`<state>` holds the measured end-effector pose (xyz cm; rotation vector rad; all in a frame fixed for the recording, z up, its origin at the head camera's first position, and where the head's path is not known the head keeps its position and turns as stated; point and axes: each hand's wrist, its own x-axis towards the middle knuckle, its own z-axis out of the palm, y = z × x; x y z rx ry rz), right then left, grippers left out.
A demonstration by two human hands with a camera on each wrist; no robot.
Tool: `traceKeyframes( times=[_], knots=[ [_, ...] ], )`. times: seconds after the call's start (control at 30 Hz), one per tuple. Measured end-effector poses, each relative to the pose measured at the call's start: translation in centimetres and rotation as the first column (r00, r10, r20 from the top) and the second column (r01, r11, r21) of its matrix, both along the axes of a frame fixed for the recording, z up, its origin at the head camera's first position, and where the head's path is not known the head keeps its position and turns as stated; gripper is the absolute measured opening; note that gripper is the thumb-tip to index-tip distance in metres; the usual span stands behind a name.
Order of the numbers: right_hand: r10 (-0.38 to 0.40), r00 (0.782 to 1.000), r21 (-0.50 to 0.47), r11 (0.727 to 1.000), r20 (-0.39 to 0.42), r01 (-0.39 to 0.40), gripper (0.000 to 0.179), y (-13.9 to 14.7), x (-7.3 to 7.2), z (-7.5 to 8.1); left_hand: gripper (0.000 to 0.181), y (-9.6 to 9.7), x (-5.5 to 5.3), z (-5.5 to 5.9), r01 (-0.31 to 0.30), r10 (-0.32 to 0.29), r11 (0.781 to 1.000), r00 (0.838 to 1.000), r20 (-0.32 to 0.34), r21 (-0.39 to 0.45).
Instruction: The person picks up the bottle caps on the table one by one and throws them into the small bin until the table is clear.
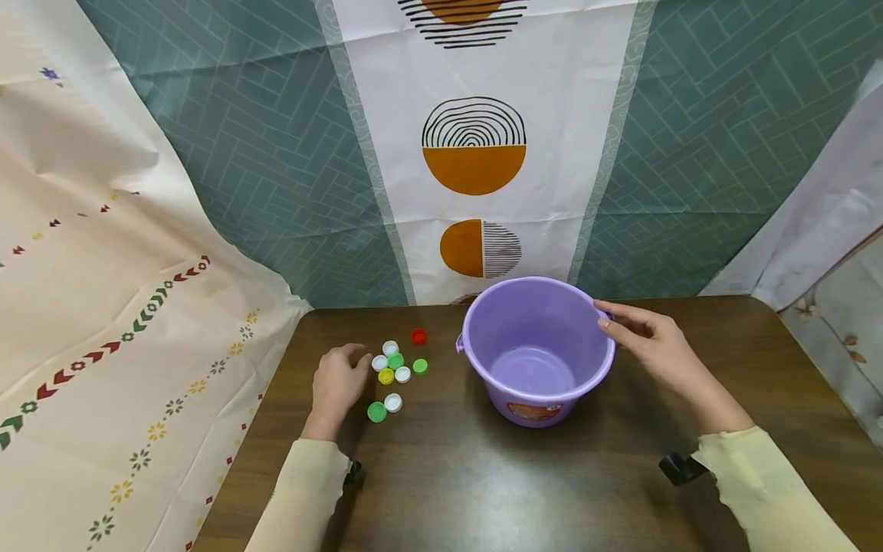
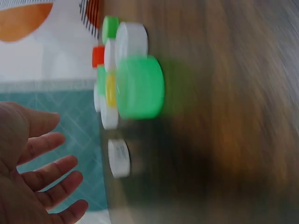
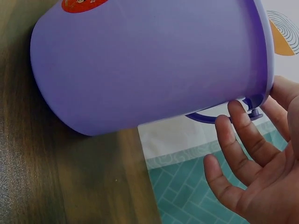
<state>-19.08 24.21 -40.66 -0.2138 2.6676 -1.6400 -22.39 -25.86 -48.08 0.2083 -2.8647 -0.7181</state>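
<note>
A purple bucket [image 1: 538,368] stands upright on the table, its mouth facing up and its inside bare. My right hand [image 1: 655,341] holds its rim at the right side with thumb and index finger. In the right wrist view the other fingers [image 3: 226,133] spread beside the bucket's handle [image 3: 202,118]. To the left lies a loose group of plastic bottle caps: several white caps [image 1: 393,402], green caps [image 1: 376,412], a yellow cap [image 1: 385,376] and a red cap [image 1: 418,336]. My left hand [image 1: 338,383] is just left of them, fingers relaxed, holding nothing.
The brown wooden table [image 1: 455,475] stretches in front of the bucket and to its right. A patterned green and white cloth [image 1: 476,176] hangs along the back edge. Cream cloth [image 1: 138,345] drapes down the left side.
</note>
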Motion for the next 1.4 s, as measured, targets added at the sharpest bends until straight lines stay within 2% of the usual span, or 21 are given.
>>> traceKeyframes(
  times=[0.13, 0.23, 0.33, 0.47, 0.67, 0.97, 1.2, 1.4],
  knots=[
    [-0.006, 1.0, -0.006, 1.0, 0.0, 0.006, 0.042, 0.0, 0.0, 0.0, 0.045, -1.8, 0.5, 0.0, -0.031, 0.032, 0.999, 0.998, 0.058, -0.006],
    [-0.009, 1.0, -0.011, 1.0, 0.001, 0.009, 0.042, 0.0, 0.0, -0.1, 0.061, -2.9, 0.9, 0.0, -0.003, 0.006, 1.0, 0.99, 0.143, -0.023],
    [-0.008, 1.0, -0.012, 1.0, 0.001, 0.008, 0.042, 0.0, -0.1, -0.2, 0.076, -3.5, 1.3, -0.1, 0.054, -0.044, 0.998, 0.976, 0.214, -0.041],
    [-0.005, 1.0, -0.018, 1.0, 0.0, 0.005, 0.042, -0.1, -0.1, -0.2, 0.081, -3.8, 1.3, -0.6, 0.091, -0.077, 0.995, 0.964, 0.254, -0.046],
    [-0.003, 1.0, -0.032, 0.999, -0.006, 0.003, 0.043, -0.2, -0.2, -0.3, 0.067, -3.7, 1.1, -1.4, 0.074, -0.062, 0.997, 0.962, 0.266, -0.036],
    [0.0, 1.0, -0.042, 0.999, 0.0, 0.0, 0.044, -0.1, 0.1, -0.3, 0.056, -3.5, 0.9, -1.9, 0.053, -0.041, 0.998, 0.969, 0.244, -0.042],
    [-0.005, 1.0, -0.058, 0.998, 0.013, 0.006, 0.043, -0.1, 0.1, -0.5, 0.04, -3.2, 1.1, -1.9, 0.04, -0.03, 0.998, 0.98, 0.196, -0.047],
    [-0.012, 1.0, -0.052, 0.999, 0.009, 0.013, 0.045, -0.2, 0.4, -0.4, 0.037, -3.2, 1.1, -1.8, 0.029, -0.02, 0.999, 0.979, 0.202, -0.041]
  ],
)
